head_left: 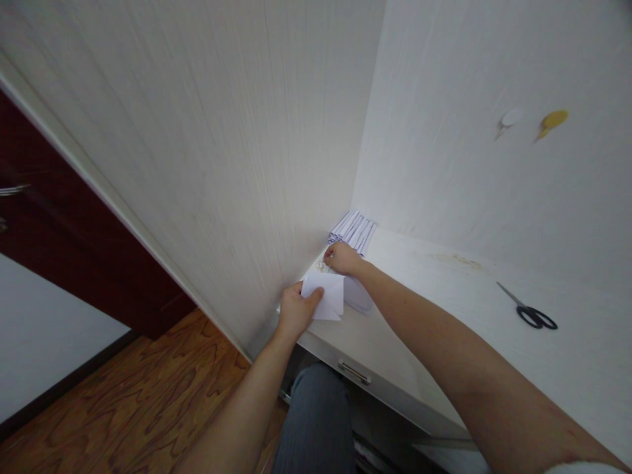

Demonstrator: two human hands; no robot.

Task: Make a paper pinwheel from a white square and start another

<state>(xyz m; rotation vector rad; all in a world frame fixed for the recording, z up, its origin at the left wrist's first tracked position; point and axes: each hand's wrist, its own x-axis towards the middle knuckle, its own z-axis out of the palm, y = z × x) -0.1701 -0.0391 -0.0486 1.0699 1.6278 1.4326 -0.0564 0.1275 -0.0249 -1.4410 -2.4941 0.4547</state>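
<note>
My left hand is closed on a folded white paper, thumb flat on its face, near the front edge of the desk. The paper has diagonal fold lines like an envelope. Beyond it, my right hand has its fingers curled together beside a small patch of tiny pale bits. What its fingertips hold, if anything, is too small to make out. Under my right wrist lies more white paper, partly hidden. Just behind that hand, a stack of folded white papers with dark blue edge lines sits in the corner.
Black-handled scissors lie on the desk at the right. A pale wall panel closes off the left side. White and yellow hooks are on the back wall. A drawer handle is on the desk front, above my leg.
</note>
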